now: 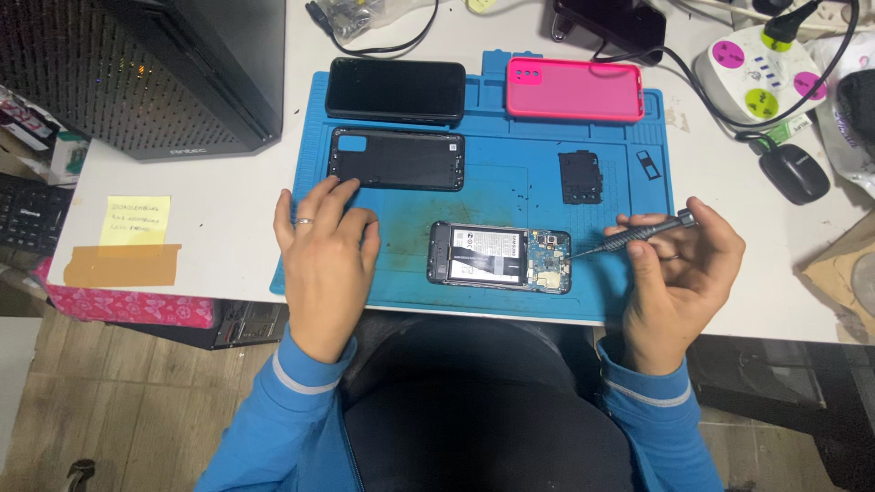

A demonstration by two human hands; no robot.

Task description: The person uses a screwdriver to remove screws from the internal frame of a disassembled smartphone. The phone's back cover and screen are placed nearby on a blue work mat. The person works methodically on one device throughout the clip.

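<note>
Right hand (pixel 679 264) holding screwdriver (pixel 638 233) at opened phone (pixel 499 257), left hand (pixel 324 246) flat on mat (pixel 510 169)

Yellow sticky note's (pixel 138 219) handwriting too small; computer case (pixel 146 73) cropped by top edge.

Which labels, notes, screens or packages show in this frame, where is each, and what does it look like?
Sticky note: desk left of the mat, square, yellow, handwritten.
Tape strip: just below the note, brown, rectangular.
Battery label: on the opened phone at mat centre, white and black.
Dark phone screen: mat top left, black, unlit.
Clear bag: top edge, crumpled, holding small parts.
</note>
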